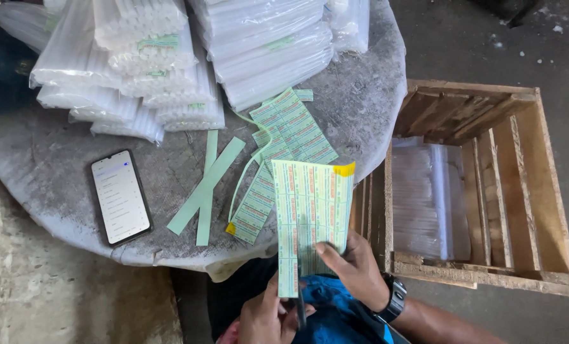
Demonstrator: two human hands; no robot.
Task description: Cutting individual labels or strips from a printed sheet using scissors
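Nearest the lens, the left hand (266, 318) sits low in the frame over blue fabric (335, 315), its fingers curled around a dark tool (300, 311) whose kind is too hidden to tell, at the bottom edge of a green printed label sheet (310, 216). Just to the right, the right hand (354, 267), with a black wristwatch (394, 299) on its wrist, pinches that sheet near its lower right part, thumb on the front and fingers behind it, holding it upright and slightly tilted above the edge of the round grey worktop (55, 185). One top corner of the sheet is yellow. Behind it on the worktop lie more label sheets (294, 127) overlapping each other, and left of them several plain pale green paper strips (206, 185) crossing one another. Further left, a smartphone (121, 197) rests face up with its screen lit. Along the far side of the worktop, clear bags of white sticks (151, 64) are piled in stacks. Beside the worktop, to the right, stands a wooden crate (539, 191) on the floor, with clear plastic bags (428, 200) lying inside it.
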